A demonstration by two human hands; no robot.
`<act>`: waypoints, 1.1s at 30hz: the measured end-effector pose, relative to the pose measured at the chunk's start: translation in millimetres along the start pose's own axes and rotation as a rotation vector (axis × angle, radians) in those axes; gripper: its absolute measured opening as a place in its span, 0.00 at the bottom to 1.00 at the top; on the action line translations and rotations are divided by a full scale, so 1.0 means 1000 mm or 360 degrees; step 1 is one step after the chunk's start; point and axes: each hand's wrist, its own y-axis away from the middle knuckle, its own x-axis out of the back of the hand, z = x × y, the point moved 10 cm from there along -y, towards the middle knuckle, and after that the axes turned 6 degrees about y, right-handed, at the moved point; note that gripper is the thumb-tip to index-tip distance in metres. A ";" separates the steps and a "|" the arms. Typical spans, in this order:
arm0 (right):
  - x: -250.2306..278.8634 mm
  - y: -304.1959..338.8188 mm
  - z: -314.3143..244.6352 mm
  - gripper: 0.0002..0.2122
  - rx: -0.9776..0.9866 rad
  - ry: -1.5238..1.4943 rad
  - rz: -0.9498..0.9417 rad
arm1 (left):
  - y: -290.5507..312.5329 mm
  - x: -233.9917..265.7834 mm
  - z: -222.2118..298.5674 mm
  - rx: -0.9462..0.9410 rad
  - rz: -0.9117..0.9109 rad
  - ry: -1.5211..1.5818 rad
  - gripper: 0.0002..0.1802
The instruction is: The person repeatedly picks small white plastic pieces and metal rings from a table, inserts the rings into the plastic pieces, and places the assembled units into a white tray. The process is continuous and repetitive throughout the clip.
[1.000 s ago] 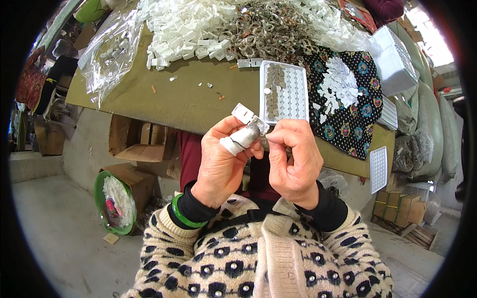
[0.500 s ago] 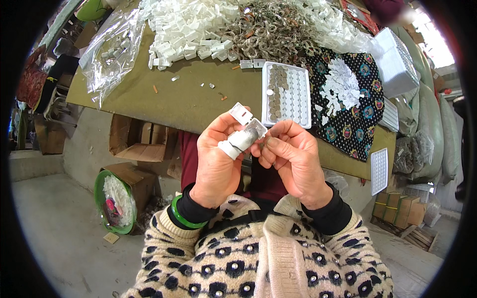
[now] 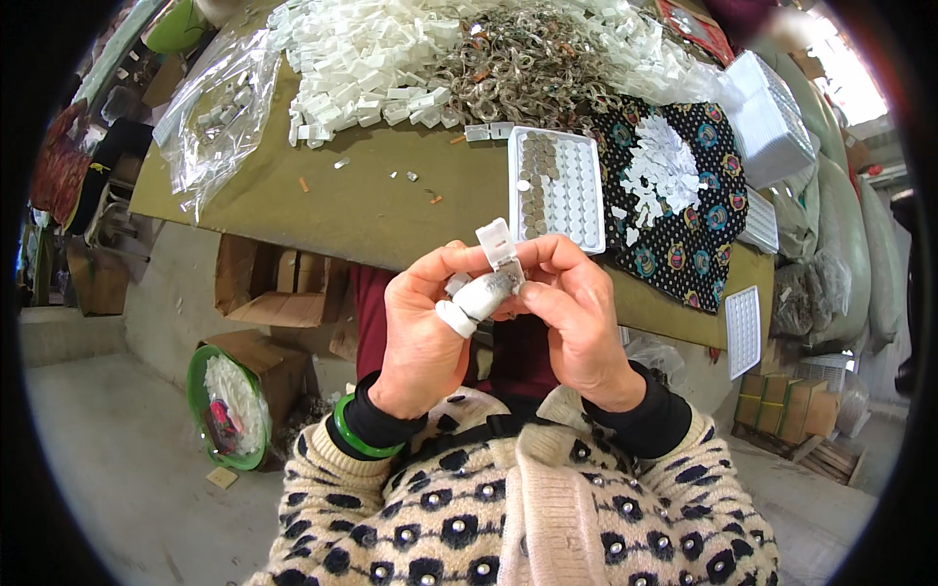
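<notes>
My left hand [image 3: 415, 322] and my right hand [image 3: 586, 327] meet just off the table's front edge, around a small white plastic case [image 3: 496, 243]. Its hinged lid stands raised. A white cover with a grey-smudged tip [image 3: 481, 297] wraps my left thumb, which presses on the case's lower half. My right thumb and index finger pinch the other side of the case; whether a smaller part sits between them is hidden. Beyond my hands lies a white tray [image 3: 580, 200] of round pockets, with grey-brown discs [image 3: 533, 200] filling its left columns.
Heaps of white plastic cases [image 3: 357, 63] and tangled wired parts [image 3: 528, 68] cover the table's [image 3: 371, 195] far side. On the right, white cut pieces [image 3: 664, 171] lie on a patterned cloth [image 3: 699, 254] beside stacked trays [image 3: 767, 117]. A clear bag [image 3: 220, 117] lies left; a green basin [image 3: 200, 391] is below.
The case has turned more upright and shifted slightly right between my hands. My right fingers have come up against it, where they were lower and just beside it before.
</notes>
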 end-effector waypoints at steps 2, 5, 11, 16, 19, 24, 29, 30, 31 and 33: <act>-0.001 -0.001 0.002 0.09 0.0042 0.0031 0.0015 | 0.003 -0.004 0.008 -0.0190 -0.0041 -0.0283 0.09; -0.001 -0.001 0.003 0.07 0.0080 -0.0032 0.0006 | 0.008 -0.016 0.024 -0.0554 -0.0109 -0.0805 0.14; -0.002 0.006 -0.002 0.08 0.0214 0.0042 -0.0102 | 0.015 -0.025 0.032 -0.0737 -0.0169 -0.1072 0.14; 0.001 0.001 -0.003 0.07 0.0242 0.0029 -0.0112 | 0.021 -0.044 0.031 -0.0922 -0.0374 -0.1277 0.15; 0.000 0.001 -0.005 0.08 0.0068 0.0263 -0.0224 | 0.015 -0.040 0.031 -0.0794 -0.0381 -0.1134 0.16; 0.025 -0.014 -0.071 0.04 0.0739 0.1384 0.0202 | 0.003 -0.010 -0.002 0.0155 -0.0115 -0.0283 0.14; 0.036 -0.059 -0.097 0.02 0.1521 0.2138 0.0692 | 0.001 0.006 -0.019 0.0470 0.0071 -0.0130 0.12; 0.038 -0.068 -0.093 0.02 0.1532 0.2221 0.0706 | -0.001 0.010 -0.021 0.0497 0.0115 -0.0126 0.13; 0.039 -0.076 -0.089 0.03 0.1543 0.2306 0.0688 | -0.003 0.009 -0.018 0.0446 0.0090 -0.0136 0.13; 0.038 -0.086 -0.080 0.04 0.1539 0.2451 0.0604 | -0.006 0.009 -0.015 0.0387 0.0091 -0.0184 0.13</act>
